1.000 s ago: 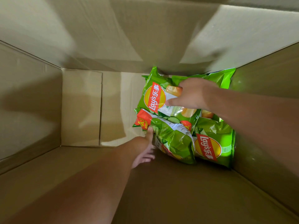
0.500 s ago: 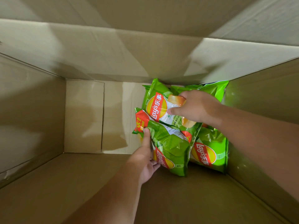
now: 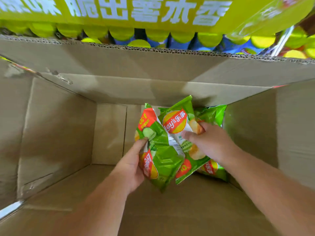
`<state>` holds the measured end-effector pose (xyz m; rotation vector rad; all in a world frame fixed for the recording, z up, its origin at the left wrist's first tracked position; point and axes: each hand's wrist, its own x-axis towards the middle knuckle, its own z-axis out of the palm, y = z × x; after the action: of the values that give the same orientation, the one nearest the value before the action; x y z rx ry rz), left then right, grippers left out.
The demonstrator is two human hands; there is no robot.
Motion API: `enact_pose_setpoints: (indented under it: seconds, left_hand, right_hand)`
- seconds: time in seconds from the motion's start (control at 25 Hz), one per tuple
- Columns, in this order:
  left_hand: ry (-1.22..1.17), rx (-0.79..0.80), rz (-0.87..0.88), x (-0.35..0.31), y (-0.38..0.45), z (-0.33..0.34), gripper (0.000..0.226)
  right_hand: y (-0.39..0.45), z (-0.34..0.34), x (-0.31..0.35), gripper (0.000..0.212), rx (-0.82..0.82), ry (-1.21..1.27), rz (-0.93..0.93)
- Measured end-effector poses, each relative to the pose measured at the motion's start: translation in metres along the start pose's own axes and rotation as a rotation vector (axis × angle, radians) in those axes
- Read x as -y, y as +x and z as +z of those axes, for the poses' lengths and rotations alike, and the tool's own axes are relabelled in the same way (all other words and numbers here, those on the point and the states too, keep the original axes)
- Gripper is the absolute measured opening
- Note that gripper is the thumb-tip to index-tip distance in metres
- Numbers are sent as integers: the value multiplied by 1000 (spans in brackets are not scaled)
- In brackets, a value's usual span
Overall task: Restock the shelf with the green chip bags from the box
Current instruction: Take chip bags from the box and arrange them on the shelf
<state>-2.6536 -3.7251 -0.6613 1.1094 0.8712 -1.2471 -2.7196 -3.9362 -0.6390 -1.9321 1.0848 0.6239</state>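
Corrugated cardboard box [image 3: 56,133], glossy crinkled green chip bags [image 3: 163,150], both hands gripping

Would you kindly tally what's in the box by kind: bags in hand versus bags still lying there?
Green chip bags in hand: 2, left-hand bag, right-hand bag
Green chip bags lying in the box: at least 1, bottom bag
Total: 3 visible

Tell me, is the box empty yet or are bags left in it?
Not empty. The cardboard box holds a green bag in the left hand, one in the right hand, and another bag beneath.
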Motion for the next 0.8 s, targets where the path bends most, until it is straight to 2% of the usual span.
enact_pose_setpoints:
  seconds: [0.08, 0.2, 0.32, 0.48, 0.64, 0.8]
  left_hand:
    - [-4, 16, 30, -6, -24, -1, 41]
    - [15, -73, 93, -16, -60, 0, 54]
    - [66, -165, 246, -28, -104, 13, 57]
    - [146, -207, 439, -47, -173, 38, 63]
    - [372, -337, 719, -60, -249, 59, 61]
    - [466, -463, 892, -66, -337, 79, 66]
  right_hand:
    - [-23, -10, 4, 46, -45, 61, 7]
    - [-62, -38, 19, 42, -107, 105, 66]
    - [-102, -68, 33, 43, -123, 188, 62]
    - [-157, -112, 53, 29, -148, 269, -8]
    - [-214, -156, 69, 21, -171, 388, -94]
    - [-270, -202, 86, 27, -174, 536, -160]
